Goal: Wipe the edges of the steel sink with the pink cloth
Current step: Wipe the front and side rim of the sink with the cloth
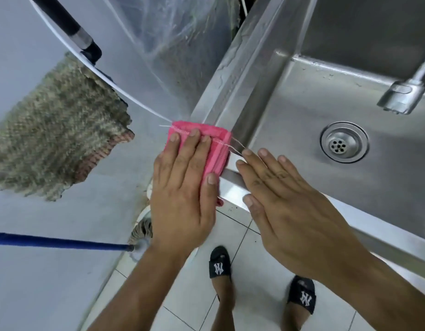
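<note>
A folded pink cloth lies over the near left corner of the steel sink. My left hand presses flat on the cloth with straight fingers, thumb along its right side. My right hand lies flat on the sink's front rim just right of the cloth, fingers straight, fingertips pointing toward the basin. A loose white thread from the cloth trails by my right fingertips.
The basin holds a round drain, and a steel tap spout hangs over it at right. A woven mat, a clear plastic sheet, a black handle and a blue mop pole are at left. My feet in black slippers stand on white tiles.
</note>
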`<state>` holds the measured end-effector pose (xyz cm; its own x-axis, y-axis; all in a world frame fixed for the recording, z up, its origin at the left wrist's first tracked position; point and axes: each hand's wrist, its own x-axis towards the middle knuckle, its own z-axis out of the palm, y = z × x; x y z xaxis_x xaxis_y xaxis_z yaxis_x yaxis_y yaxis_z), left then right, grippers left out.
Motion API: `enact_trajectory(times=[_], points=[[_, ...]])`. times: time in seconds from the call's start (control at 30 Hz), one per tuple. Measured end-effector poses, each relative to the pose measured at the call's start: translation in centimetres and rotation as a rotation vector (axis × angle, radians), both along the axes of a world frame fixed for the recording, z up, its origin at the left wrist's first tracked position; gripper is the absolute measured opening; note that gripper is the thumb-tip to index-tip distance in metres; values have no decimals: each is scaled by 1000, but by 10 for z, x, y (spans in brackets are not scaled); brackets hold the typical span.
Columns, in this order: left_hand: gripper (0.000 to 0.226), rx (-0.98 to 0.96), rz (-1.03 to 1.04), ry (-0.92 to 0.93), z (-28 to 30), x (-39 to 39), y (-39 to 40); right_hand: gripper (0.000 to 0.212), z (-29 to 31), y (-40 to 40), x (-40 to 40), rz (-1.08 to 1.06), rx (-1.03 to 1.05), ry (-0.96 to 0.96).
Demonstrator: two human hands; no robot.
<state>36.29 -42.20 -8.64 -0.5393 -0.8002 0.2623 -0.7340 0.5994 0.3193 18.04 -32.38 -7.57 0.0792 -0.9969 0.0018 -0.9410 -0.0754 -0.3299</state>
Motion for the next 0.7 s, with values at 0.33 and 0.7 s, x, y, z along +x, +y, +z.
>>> enact_trajectory(times=[0.33,0.7], points=[[57,206,-355,-239,29,14,-76,56,6,-12,14,-64,41,40],[58,172,-456,-299,30,-18,-109,59,12,-29,-2,130,194,12]])
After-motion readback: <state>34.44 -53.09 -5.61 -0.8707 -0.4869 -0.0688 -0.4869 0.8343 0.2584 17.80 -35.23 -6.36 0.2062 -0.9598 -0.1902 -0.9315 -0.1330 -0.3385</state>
